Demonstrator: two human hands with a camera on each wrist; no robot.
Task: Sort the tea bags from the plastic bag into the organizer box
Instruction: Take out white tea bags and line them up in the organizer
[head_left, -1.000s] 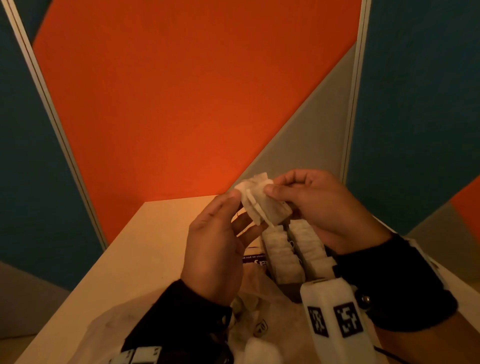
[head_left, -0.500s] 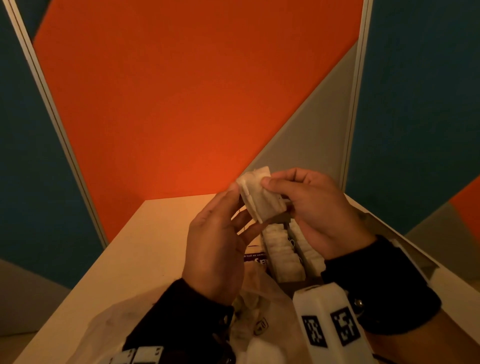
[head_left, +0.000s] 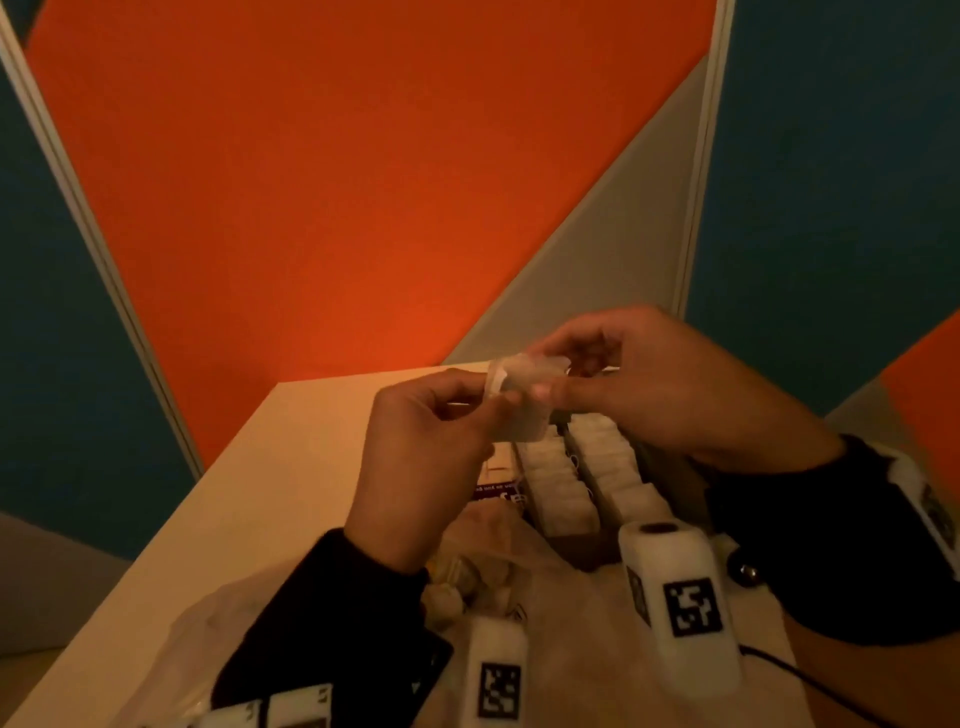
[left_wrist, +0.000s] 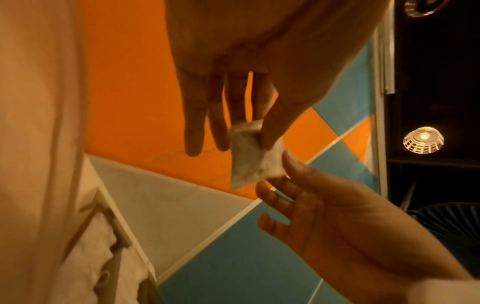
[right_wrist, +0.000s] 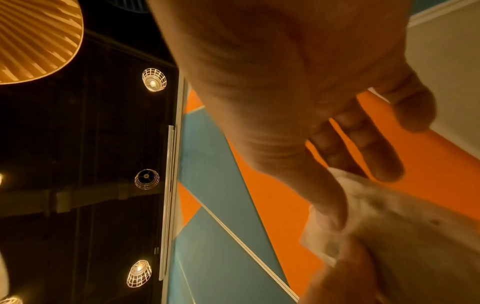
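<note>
While both hands hover above the organizer box (head_left: 582, 483), the left hand (head_left: 421, 457) pinches a tea bag (head_left: 519, 400) between thumb and forefinger, other fingers loose; the right hand (head_left: 670, 384) pinches the same bag from the other side; the box sits toward the table's (head_left: 291, 467) right edge, rows already filled; the plastic bag (head_left: 519, 566) lies crumpled at the near edge.

The tea bag (head_left: 519, 400) is thin, matt, crinkled paper. The plastic bag (head_left: 519, 556) looks filmy and faintly glossy. The table (head_left: 270, 493) is smooth and matt.
</note>
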